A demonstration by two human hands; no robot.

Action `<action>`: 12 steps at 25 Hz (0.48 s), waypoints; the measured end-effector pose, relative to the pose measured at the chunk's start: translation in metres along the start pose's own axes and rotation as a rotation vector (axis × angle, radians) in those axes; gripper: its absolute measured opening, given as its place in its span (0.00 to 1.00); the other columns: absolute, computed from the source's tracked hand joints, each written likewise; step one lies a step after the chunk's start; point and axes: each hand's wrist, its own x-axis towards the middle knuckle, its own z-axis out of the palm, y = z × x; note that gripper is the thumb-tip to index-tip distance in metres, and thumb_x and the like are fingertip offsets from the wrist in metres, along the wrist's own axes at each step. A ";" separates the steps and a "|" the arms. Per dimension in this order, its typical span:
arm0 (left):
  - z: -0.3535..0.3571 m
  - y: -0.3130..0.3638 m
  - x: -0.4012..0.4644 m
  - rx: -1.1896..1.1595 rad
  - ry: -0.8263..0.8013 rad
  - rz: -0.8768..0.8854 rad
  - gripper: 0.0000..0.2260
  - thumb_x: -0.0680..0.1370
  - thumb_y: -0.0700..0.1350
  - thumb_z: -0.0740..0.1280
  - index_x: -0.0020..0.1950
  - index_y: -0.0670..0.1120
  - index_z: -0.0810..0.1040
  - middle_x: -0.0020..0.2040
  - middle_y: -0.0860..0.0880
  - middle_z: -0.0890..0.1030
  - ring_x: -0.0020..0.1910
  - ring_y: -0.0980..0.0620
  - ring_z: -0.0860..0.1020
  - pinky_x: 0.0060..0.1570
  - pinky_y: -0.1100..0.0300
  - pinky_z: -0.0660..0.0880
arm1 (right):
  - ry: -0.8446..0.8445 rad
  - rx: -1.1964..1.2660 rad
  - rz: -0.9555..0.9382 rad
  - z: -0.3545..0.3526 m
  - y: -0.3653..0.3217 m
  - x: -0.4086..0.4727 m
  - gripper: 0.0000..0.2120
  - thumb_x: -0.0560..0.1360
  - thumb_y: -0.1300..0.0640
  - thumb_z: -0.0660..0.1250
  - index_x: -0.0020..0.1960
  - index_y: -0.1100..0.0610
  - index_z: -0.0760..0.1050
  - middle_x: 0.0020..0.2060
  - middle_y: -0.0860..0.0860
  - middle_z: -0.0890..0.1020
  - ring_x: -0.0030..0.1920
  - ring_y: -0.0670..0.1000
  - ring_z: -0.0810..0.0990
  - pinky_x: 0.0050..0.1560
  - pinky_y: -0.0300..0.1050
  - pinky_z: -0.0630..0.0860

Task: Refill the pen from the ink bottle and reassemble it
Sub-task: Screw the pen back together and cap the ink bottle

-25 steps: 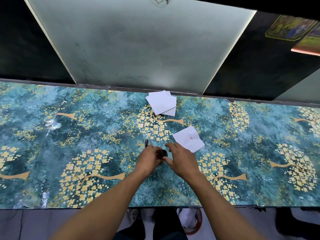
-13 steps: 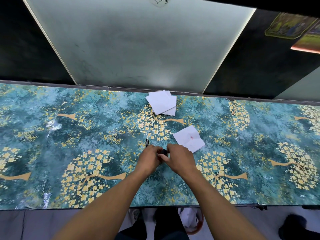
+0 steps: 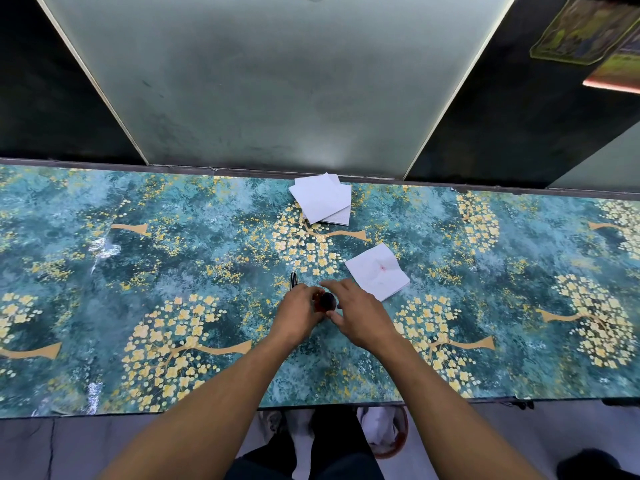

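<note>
— Two hands, what do we log?
— Our left hand (image 3: 300, 310) grips the ink bottle (image 3: 327, 301); our right hand (image 3: 360, 311) hovers beside, fingers spread loosely. Pen (image 3: 293, 280) just beyond our left fingers.

Long table (image 3: 104, 271) under glossy teal covering printed with gold-blossom trees, spans full width. Glare patches on covering at left. Behind table, dark wall (image 3: 52, 98) with broad frosted grey-green glass panel (image 3: 277, 81) in pale frame, lit softly near its lower edge. Second frosted panel (image 3: 606, 164) at far right. Colourful posters (image 3: 585, 32) on dark wall at upper right, detail too blurred to read. Below table's near edge, grey tiled floor (image 3: 52, 448). Round reddish bin (image 3: 388, 434) holding white crumpled material under table.
</note>
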 end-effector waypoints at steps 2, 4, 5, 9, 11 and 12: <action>0.000 0.000 0.001 -0.003 -0.003 -0.002 0.17 0.73 0.46 0.74 0.60 0.48 0.80 0.53 0.47 0.78 0.51 0.46 0.77 0.49 0.57 0.72 | -0.021 0.037 -0.018 0.003 0.000 0.004 0.21 0.79 0.53 0.67 0.71 0.46 0.69 0.60 0.51 0.76 0.58 0.58 0.79 0.53 0.55 0.78; 0.000 0.001 0.000 -0.011 -0.006 0.002 0.18 0.73 0.45 0.74 0.62 0.49 0.80 0.54 0.47 0.78 0.51 0.46 0.78 0.49 0.58 0.71 | 0.025 0.035 0.014 0.004 -0.001 0.008 0.15 0.79 0.52 0.68 0.65 0.49 0.72 0.56 0.52 0.79 0.56 0.58 0.79 0.51 0.54 0.78; -0.001 0.001 0.000 -0.010 -0.005 0.003 0.18 0.73 0.45 0.74 0.63 0.50 0.80 0.54 0.47 0.78 0.51 0.46 0.77 0.49 0.58 0.71 | 0.044 0.020 0.028 0.005 -0.001 0.010 0.13 0.79 0.51 0.68 0.62 0.50 0.73 0.54 0.53 0.80 0.54 0.59 0.80 0.49 0.54 0.78; -0.001 0.001 0.000 0.002 -0.010 0.006 0.18 0.74 0.44 0.72 0.63 0.50 0.80 0.54 0.47 0.77 0.51 0.46 0.77 0.51 0.54 0.73 | 0.077 -0.072 0.044 0.003 -0.009 0.014 0.12 0.78 0.49 0.68 0.57 0.53 0.72 0.53 0.54 0.81 0.52 0.61 0.80 0.43 0.51 0.74; -0.001 0.001 0.000 0.007 -0.012 0.005 0.17 0.73 0.44 0.72 0.62 0.50 0.79 0.54 0.47 0.77 0.51 0.46 0.77 0.51 0.54 0.74 | 0.066 -0.075 0.016 0.004 -0.008 0.014 0.14 0.79 0.49 0.68 0.61 0.53 0.72 0.55 0.54 0.78 0.52 0.60 0.80 0.43 0.52 0.74; -0.001 0.000 0.000 0.008 -0.013 0.005 0.17 0.73 0.44 0.73 0.62 0.50 0.79 0.53 0.47 0.77 0.51 0.46 0.77 0.51 0.54 0.74 | 0.050 -0.064 -0.004 0.005 -0.007 0.013 0.14 0.79 0.50 0.68 0.63 0.52 0.72 0.56 0.53 0.76 0.52 0.60 0.79 0.45 0.53 0.76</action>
